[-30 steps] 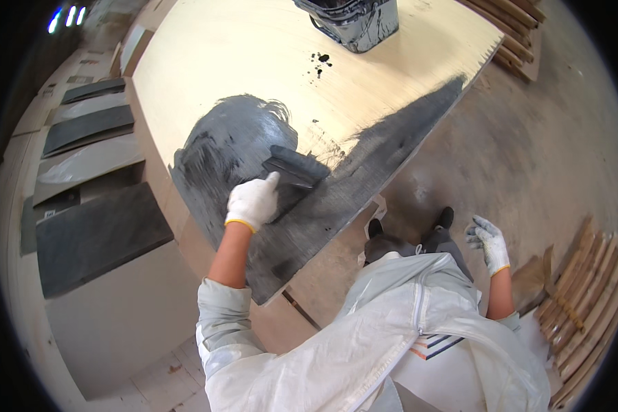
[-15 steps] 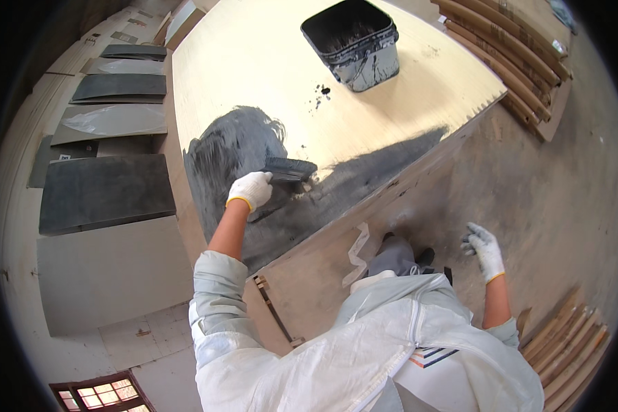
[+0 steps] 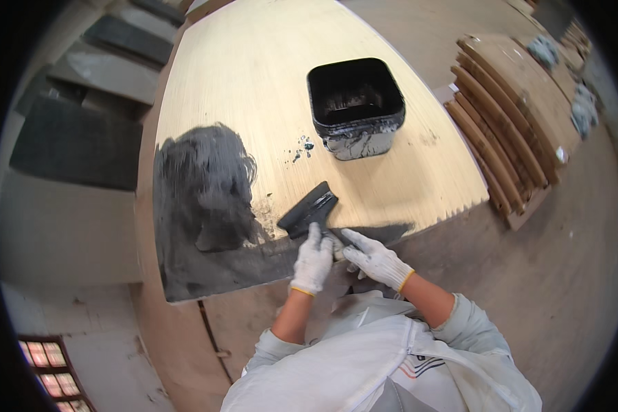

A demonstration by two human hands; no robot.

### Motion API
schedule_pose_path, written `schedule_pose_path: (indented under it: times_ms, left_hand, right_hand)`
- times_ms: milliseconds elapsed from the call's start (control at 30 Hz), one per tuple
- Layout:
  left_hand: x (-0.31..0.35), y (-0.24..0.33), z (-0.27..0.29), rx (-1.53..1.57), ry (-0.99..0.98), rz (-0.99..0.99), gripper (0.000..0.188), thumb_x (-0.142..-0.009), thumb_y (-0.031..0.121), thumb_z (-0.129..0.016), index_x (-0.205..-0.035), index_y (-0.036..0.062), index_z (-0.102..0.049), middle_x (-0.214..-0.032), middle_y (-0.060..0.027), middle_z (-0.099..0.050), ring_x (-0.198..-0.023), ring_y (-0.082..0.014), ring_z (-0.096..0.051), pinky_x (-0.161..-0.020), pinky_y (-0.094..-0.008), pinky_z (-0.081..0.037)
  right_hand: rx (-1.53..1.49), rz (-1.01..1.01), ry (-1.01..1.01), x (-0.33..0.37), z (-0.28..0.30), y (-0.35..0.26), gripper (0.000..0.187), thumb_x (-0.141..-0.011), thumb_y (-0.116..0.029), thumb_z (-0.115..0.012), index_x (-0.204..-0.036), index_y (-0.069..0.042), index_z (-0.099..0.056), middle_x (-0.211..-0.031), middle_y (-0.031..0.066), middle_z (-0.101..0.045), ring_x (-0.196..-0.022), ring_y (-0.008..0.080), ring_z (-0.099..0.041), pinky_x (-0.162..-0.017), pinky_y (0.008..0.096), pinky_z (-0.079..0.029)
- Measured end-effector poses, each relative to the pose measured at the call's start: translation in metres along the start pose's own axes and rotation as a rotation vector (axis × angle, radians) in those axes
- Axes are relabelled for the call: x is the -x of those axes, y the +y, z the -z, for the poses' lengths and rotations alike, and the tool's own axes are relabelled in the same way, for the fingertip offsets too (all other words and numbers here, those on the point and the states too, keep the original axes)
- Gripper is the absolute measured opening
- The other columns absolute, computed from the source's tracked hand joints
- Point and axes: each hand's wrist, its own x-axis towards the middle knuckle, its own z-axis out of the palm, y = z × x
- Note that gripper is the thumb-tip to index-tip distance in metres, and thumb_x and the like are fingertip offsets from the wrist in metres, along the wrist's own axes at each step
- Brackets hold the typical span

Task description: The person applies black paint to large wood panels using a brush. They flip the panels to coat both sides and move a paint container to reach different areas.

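In my left hand (image 3: 313,266), in a white knit glove, is a wide scraper (image 3: 307,211) with a dark, smeared blade. It is tilted above the near edge of the pale wood-grain panel (image 3: 247,69), and my left index finger lies along it. My right hand (image 3: 381,262), gloved too, is beside the scraper's handle, its fingers stretched apart toward it; I cannot tell whether they touch it. Black coating (image 3: 202,185) covers the panel's left part and near edge in uneven strokes. A square black-rimmed bucket (image 3: 360,141), smeared with coating, stands on the panel.
Stacked brown curved boards (image 3: 505,130) lie to the right of the panel. Dark and grey panels (image 3: 75,144) line the left side. Black spatters (image 3: 300,147) dot the wood left of the bucket. A barred window (image 3: 51,371) shows at lower left.
My left hand has lifted the scraper off the coated area and brought it rightward and nearer to me. My right hand has come in from the right to its handle. The view has shifted.
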Motion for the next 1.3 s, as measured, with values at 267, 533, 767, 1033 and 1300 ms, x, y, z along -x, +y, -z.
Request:
schedule_pose_path:
  times_ms: [267, 533, 767, 1033, 1300]
  left_hand:
    - [0.031, 0.034, -0.042, 0.151, 0.302, -0.276, 0.038, -0.100, -0.001, -0.047, -0.135, -0.0039, -0.063, -0.085, -0.0083, -0.071, -0.070, -0.0113, -0.065, -0.067, -0.0289, -0.055]
    - [0.052, 0.092, -0.081, 0.509, 0.124, 0.072, 0.023, -0.101, 0.003, -0.054, -0.120, -0.0037, -0.065, -0.086, -0.0084, -0.071, -0.068, -0.0113, -0.065, -0.059, -0.0265, -0.053]
    - [-0.027, 0.182, -0.135, 0.978, 0.254, 0.088, 0.049, -0.103, 0.023, -0.064, -0.141, -0.0052, -0.052, -0.121, -0.0176, -0.068, -0.098, -0.0251, -0.072, -0.075, -0.0345, -0.060]
    - [-0.095, 0.232, -0.183, 1.370, 0.511, 0.155, 0.055, -0.102, 0.044, -0.066, -0.145, 0.0118, -0.054, -0.143, -0.0066, -0.056, -0.132, -0.0317, -0.051, -0.100, -0.0572, -0.049]
    - [-0.131, 0.258, -0.168, 1.343, 0.597, 0.114, 0.042, -0.099, 0.043, -0.072, -0.131, 0.0181, -0.063, -0.119, 0.0015, -0.070, -0.109, -0.0191, -0.065, -0.091, -0.0476, -0.050]
  right_hand:
    - [0.708, 0.307, -0.004, -0.079, 0.038, -0.035, 0.041, -0.096, -0.028, -0.062, -0.131, -0.006, -0.061, -0.113, 0.0212, -0.074, -0.107, 0.0390, -0.072, -0.091, 0.0487, -0.056]
    - [0.986, 0.861, 0.182, -0.045, 0.149, -0.174, 0.047, -0.091, -0.017, -0.064, -0.138, -0.018, -0.060, -0.087, 0.0104, -0.063, -0.071, 0.0308, -0.069, -0.064, 0.0456, -0.055]
    - [1.444, 0.767, 0.150, -0.093, 0.308, -0.265, 0.041, -0.086, -0.006, -0.063, -0.126, -0.013, -0.071, -0.099, 0.0155, -0.077, -0.094, 0.0338, -0.075, -0.076, 0.0463, -0.060]
    - [1.826, 0.766, -0.464, -0.213, 0.293, -0.273, 0.026, -0.079, -0.014, -0.072, -0.103, -0.013, -0.082, -0.100, 0.0122, -0.078, -0.093, 0.0323, -0.075, -0.077, 0.0417, -0.060]
    - [2.007, 0.919, -0.629, -0.280, 0.256, -0.229, 0.034, -0.089, -0.018, -0.066, -0.119, -0.010, -0.079, -0.116, 0.0113, -0.078, -0.107, 0.0330, -0.076, -0.085, 0.0448, -0.060]
